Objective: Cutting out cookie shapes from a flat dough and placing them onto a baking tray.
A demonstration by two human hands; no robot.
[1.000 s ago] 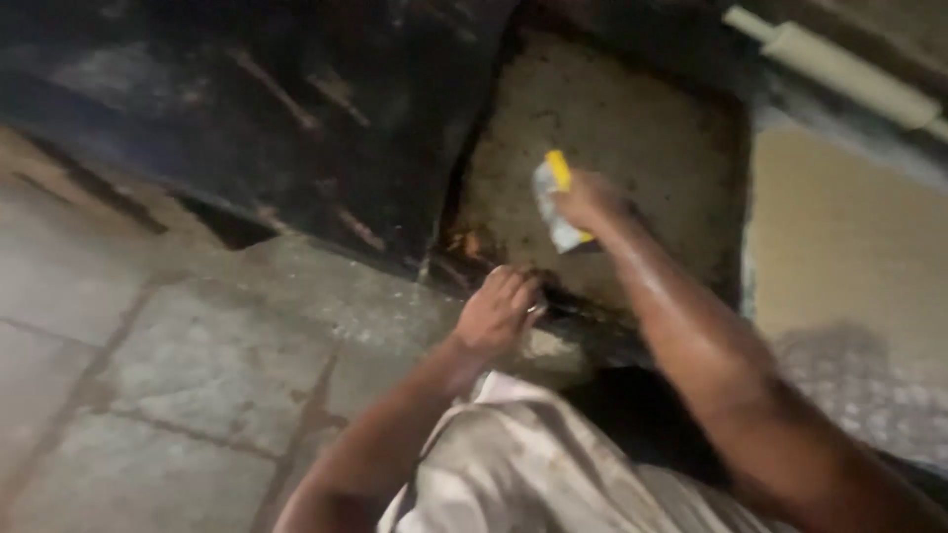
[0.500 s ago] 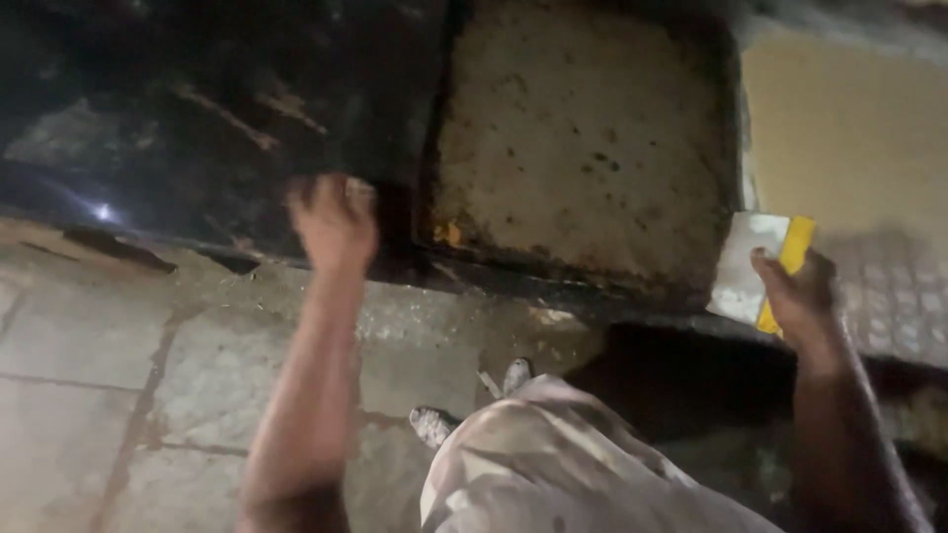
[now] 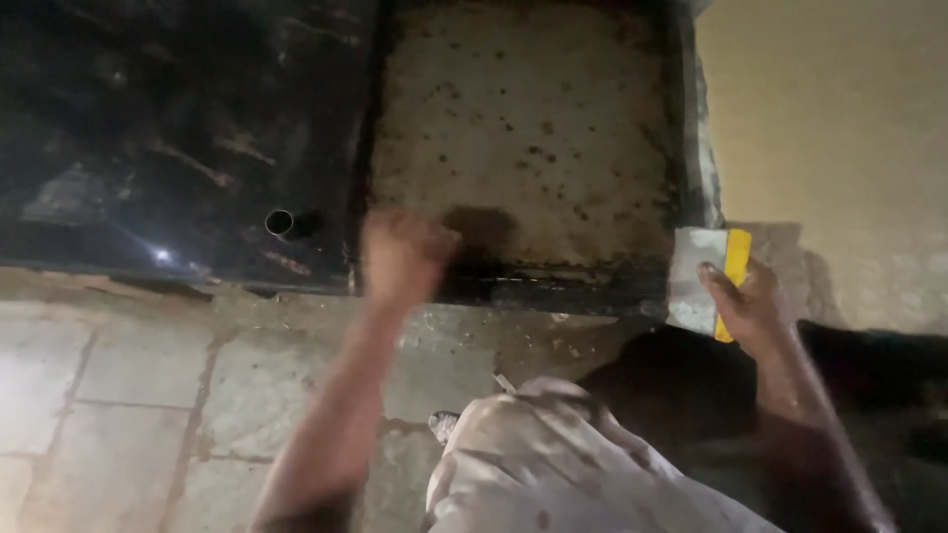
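My right hand (image 3: 752,306) grips a flat scraper (image 3: 707,278) with a pale blade and a yellow edge, held at the lower right corner of a square, speckled, dusty recess (image 3: 528,128). My left hand (image 3: 403,255) is blurred and closed in a fist at the recess's lower left edge, over a dark patch. I cannot tell whether it holds anything. A black glossy slab (image 3: 168,128) with a small round hole (image 3: 279,222) lies left of the recess.
Grey paving tiles (image 3: 138,385) with dark joints cover the ground at the lower left. My bent knee in light cloth (image 3: 553,454) fills the bottom middle. A tan wall (image 3: 839,128) rises on the right, with a dark gap below it.
My right hand carried the scraper from the middle of the recess to its lower right corner. My left hand rose from the paving to the recess's lower left edge. The view shifted.
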